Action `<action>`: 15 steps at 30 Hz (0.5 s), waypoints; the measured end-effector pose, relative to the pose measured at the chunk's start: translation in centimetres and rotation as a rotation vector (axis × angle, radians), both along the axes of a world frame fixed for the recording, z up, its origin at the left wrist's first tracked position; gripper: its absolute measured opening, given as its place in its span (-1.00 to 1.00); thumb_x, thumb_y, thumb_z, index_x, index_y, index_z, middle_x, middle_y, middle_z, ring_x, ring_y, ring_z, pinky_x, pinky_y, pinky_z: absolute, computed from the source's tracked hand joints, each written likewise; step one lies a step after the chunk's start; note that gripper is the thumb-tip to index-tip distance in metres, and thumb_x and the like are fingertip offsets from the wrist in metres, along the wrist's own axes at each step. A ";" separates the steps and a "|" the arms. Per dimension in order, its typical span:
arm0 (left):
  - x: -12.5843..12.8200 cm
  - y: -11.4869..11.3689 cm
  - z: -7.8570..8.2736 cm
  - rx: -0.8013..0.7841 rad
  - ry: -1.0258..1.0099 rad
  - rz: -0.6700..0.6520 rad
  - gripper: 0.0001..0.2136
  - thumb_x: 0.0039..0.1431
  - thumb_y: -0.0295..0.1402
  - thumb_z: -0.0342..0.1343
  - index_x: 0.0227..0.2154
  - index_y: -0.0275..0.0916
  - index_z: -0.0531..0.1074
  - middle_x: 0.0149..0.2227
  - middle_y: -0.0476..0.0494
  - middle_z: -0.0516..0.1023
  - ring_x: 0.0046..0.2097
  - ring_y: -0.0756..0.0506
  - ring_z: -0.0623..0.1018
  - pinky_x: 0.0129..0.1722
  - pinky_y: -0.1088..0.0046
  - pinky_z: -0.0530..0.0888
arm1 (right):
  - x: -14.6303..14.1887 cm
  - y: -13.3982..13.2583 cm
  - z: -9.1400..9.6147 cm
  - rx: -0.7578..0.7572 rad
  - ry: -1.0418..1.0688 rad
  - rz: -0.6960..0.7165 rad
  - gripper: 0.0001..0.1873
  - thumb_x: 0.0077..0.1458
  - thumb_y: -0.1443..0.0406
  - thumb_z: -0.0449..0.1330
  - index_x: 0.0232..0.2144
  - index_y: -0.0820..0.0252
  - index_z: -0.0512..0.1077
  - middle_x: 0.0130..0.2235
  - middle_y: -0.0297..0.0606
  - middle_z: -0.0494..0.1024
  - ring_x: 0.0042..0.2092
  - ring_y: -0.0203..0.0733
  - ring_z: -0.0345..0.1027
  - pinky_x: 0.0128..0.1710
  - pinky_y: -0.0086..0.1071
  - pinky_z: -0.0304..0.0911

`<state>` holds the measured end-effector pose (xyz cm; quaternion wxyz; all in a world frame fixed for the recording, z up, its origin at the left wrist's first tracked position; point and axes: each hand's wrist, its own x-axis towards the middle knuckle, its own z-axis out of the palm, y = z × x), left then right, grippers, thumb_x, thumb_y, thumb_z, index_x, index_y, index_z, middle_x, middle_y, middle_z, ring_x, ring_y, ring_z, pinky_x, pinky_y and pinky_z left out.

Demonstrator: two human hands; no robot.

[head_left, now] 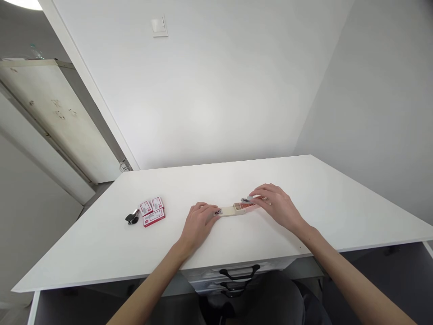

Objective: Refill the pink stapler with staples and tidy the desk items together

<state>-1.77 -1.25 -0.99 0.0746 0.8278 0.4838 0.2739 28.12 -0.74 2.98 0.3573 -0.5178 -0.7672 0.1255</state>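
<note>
Watching remotely via head cam, I had both hands in view over the white bench [189, 185], nr its middle, w/ an opened-out stapler [228, 211] lying lengthwise btwn them. L hand [200, 222] was mostly closed, fingers bent together, gripping the stapler's L end. R hand [275, 205] was part-closed over the other end, thumb and fingers nearly meeting, w/ a small silver piece [246, 199] pinched at the tips; too tiny on my feed to say exactly what it was. That pc sat by the stapler's reddish section; I couldn't tell if the two were touching. The cream section ran L from there, flat on the bench. Well off to the L, I saw three red-and-white boxes [154, 217] grouped tight: one longer one in front, two smaller side by side behind it. A black staple remover [132, 217] lay just L of those, its metal end twd them. Below the bench's front edge were black handles [239, 277], one above another. Bkgd: pale wall [219, 90] w/ a white light switch [158, 27] high up on the L, plus a worn off-white cabinet [61, 108] past the wall's edge, far L.
</note>
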 end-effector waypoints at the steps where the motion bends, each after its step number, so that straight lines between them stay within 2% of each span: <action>1: 0.0 0.0 -0.1 0.000 -0.006 0.003 -0.79 0.42 -0.25 0.10 -0.03 -0.06 0.59 0.05 -0.05 0.67 0.11 -0.23 0.51 0.11 0.05 0.44 | 0.0 0.1 -0.1 0.016 -0.005 0.009 -0.61 0.39 -0.02 0.08 -0.16 -0.01 0.63 -0.04 -0.17 0.64 -0.01 0.06 0.48 -0.01 -0.05 0.38; 7: 0.0 0.1 -0.2 -0.012 -0.022 0.012 -0.79 0.41 -0.24 0.11 -0.05 -0.04 0.62 0.05 -0.05 0.68 0.11 -0.23 0.52 0.11 0.04 0.45 | -0.1 0.7 -0.9 0.058 -0.047 0.026 -0.58 0.42 -0.02 0.04 -0.17 -0.02 0.63 -0.02 -0.17 0.63 0.05 0.07 0.44 0.13 0.04 0.27; 15: 0.1 -0.1 0.1 -0.034 -0.031 0.012 -0.80 0.40 -0.26 0.12 -0.05 -0.06 0.62 0.06 -0.05 0.68 0.11 -0.23 0.52 0.12 0.04 0.46 | -0.3 0.9 -1.2 0.023 -0.066 0.065 -0.54 0.42 -0.06 0.02 -0.17 -0.02 0.65 -0.02 -0.18 0.63 0.04 0.08 0.46 0.09 0.03 0.29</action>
